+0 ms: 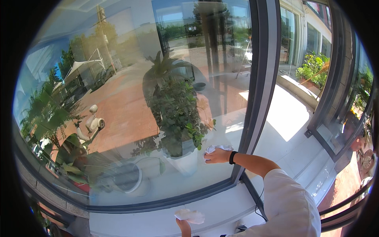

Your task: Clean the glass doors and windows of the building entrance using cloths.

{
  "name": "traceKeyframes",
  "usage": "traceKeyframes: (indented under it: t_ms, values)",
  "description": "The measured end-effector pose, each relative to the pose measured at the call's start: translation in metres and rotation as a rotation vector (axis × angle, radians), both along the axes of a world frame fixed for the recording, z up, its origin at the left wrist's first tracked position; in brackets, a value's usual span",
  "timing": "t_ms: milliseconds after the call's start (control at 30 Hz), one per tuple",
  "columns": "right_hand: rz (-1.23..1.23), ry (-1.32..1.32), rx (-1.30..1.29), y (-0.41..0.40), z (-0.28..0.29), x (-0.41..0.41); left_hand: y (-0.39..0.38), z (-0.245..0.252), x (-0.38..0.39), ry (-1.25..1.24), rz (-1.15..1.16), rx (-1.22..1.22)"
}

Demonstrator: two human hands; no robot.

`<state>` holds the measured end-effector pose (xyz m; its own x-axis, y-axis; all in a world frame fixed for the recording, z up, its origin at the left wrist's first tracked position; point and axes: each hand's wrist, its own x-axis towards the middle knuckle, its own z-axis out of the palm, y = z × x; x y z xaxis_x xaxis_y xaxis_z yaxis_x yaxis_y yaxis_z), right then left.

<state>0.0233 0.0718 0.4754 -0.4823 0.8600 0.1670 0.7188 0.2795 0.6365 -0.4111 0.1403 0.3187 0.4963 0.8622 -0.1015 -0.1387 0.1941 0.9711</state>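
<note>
My right hand (218,156), with a black band on its wrist, presses a crumpled white cloth (222,147) against a large glass pane (213,174). It is low on the pane, close to the upright dark frame (255,89). My left hand (184,225) is at the bottom of the view, below the pane's lower frame rail (160,201). A second white cloth (191,216) is in that hand, apart from the glass. Part of the left hand is hidden behind its cloth.
Behind the glass stand a leafy plant in a white pot (182,161) and another round pot (130,177). To the right is an open doorway with a sunlit floor (287,115) and a dark-framed glass door (340,130). A thin black cord (260,204) hangs near my right sleeve.
</note>
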Motion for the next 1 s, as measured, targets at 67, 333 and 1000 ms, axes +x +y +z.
traceKeyframes:
  t_ms: [67,333,1000]
  values:
    - [0.022,-0.089,-0.078,0.001,0.032,0.008,-0.003,0.006,-0.008,0.045,0.002,0.037]
    - [-0.003,-0.243,0.62,0.036,0.381,-0.025,0.036,0.005,-0.063,0.147,0.384,-0.091]
    - [0.123,0.332,0.374,0.154,0.132,-0.114,0.226,0.168,-0.017,-0.292,0.327,0.418]
